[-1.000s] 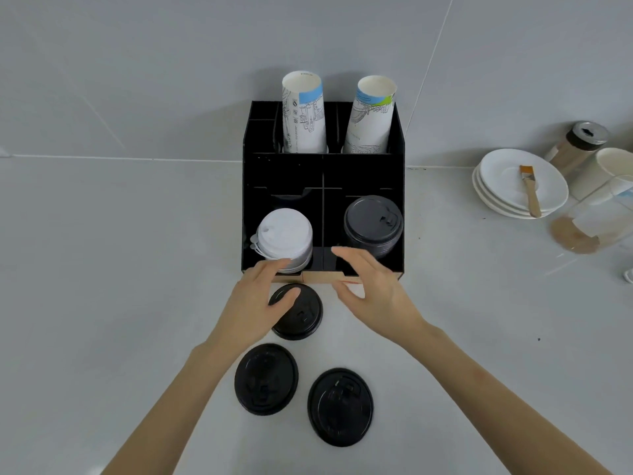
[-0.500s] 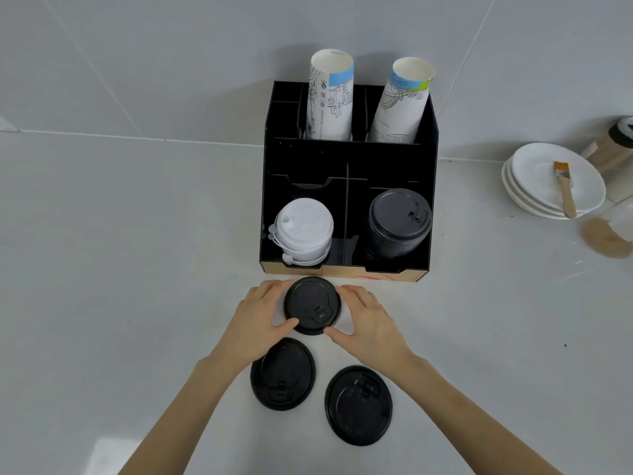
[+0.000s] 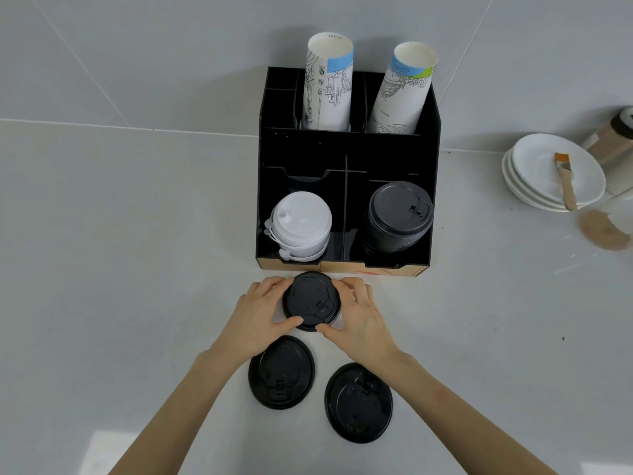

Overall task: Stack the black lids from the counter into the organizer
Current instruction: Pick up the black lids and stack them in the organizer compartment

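Observation:
A black lid (image 3: 311,301) sits just in front of the black organizer (image 3: 346,149), gripped on both sides. My left hand (image 3: 261,315) clasps its left edge and my right hand (image 3: 358,315) clasps its right edge. Two more black lids lie flat on the counter nearer to me, one on the left (image 3: 281,371) and one on the right (image 3: 358,402). Inside the organizer's front right compartment stands a stack of black lids (image 3: 397,216). Its front left compartment holds a stack of white lids (image 3: 299,226).
Two stacks of paper cups (image 3: 327,84) (image 3: 402,89) lean in the organizer's rear compartments. At the right, stacked white plates (image 3: 534,176) carry a small brush (image 3: 565,180), with a jar (image 3: 613,138) and a clear cup (image 3: 606,228) nearby. A wall rises behind the organizer.
My right hand has come back from the organizer's front to the lid. Both hands now grip the nearest lid, which sits slightly closer to the organizer.

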`<state>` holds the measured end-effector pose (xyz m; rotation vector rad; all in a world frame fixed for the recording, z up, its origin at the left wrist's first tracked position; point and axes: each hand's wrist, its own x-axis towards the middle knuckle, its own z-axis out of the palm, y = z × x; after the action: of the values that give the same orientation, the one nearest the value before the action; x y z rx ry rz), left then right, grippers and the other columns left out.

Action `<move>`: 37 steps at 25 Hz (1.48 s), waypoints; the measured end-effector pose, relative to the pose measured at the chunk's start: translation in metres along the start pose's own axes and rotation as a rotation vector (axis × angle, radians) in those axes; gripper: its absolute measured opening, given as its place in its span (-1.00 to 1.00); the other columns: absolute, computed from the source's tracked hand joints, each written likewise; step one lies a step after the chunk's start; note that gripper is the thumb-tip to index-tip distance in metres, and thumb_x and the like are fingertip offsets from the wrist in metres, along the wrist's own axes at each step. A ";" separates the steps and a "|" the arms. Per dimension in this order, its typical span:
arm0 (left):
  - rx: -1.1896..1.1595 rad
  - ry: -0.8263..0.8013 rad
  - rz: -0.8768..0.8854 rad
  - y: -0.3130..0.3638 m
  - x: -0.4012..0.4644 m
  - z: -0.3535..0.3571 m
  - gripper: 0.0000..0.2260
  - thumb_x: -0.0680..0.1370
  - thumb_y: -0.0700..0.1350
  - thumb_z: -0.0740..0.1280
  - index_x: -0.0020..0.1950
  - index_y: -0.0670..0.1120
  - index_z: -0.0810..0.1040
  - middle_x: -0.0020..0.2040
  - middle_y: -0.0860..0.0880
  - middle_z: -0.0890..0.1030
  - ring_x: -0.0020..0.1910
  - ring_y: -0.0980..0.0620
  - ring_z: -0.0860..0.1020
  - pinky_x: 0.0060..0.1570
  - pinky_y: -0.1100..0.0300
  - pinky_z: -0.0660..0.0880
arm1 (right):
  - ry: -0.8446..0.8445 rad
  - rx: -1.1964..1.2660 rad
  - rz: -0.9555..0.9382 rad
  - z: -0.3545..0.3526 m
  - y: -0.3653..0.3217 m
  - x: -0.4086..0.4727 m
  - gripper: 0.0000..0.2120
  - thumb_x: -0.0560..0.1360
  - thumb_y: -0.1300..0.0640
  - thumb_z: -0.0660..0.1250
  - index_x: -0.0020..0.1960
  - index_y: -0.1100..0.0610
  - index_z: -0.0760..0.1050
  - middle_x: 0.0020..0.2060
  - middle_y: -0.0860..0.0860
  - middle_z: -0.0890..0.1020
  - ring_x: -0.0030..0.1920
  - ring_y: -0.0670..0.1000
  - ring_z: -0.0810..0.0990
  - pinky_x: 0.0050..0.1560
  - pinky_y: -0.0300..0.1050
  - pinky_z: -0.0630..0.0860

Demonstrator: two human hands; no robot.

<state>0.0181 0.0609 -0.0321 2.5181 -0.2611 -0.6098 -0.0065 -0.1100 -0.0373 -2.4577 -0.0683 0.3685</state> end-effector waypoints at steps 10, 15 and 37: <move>-0.163 0.056 0.025 0.010 -0.016 0.004 -0.23 0.19 0.32 0.16 0.32 -0.03 0.26 0.24 -0.04 0.35 0.19 0.00 0.37 0.25 0.11 0.33 | -0.004 0.208 -0.033 -0.013 0.004 -0.017 -0.42 0.41 0.18 0.34 0.36 0.11 0.18 0.29 0.06 0.30 0.27 -0.03 0.33 0.18 -0.48 0.15; -0.241 0.148 0.093 0.030 -0.022 0.003 -0.40 0.36 0.07 0.41 0.31 -0.02 0.26 0.15 0.08 0.28 0.15 0.06 0.36 0.24 0.16 0.32 | 0.083 0.235 -0.085 -0.030 0.006 -0.026 -0.45 0.41 0.23 0.34 0.35 0.18 0.21 0.29 0.06 0.34 0.25 -0.13 0.29 0.12 -0.73 0.03; -0.190 0.329 0.297 0.129 0.056 -0.037 -0.42 0.42 -0.04 0.37 0.36 -0.12 0.22 0.30 -0.13 0.34 0.23 -0.08 0.38 0.23 0.13 0.34 | 0.384 0.189 -0.118 -0.145 0.022 0.012 -0.47 0.39 0.24 0.37 0.32 0.15 0.29 0.32 0.04 0.39 0.28 -0.03 0.36 0.11 -0.68 0.12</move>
<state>0.0772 -0.0472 0.0449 2.2903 -0.4224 -0.0943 0.0448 -0.2118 0.0553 -2.2813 -0.0138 -0.1453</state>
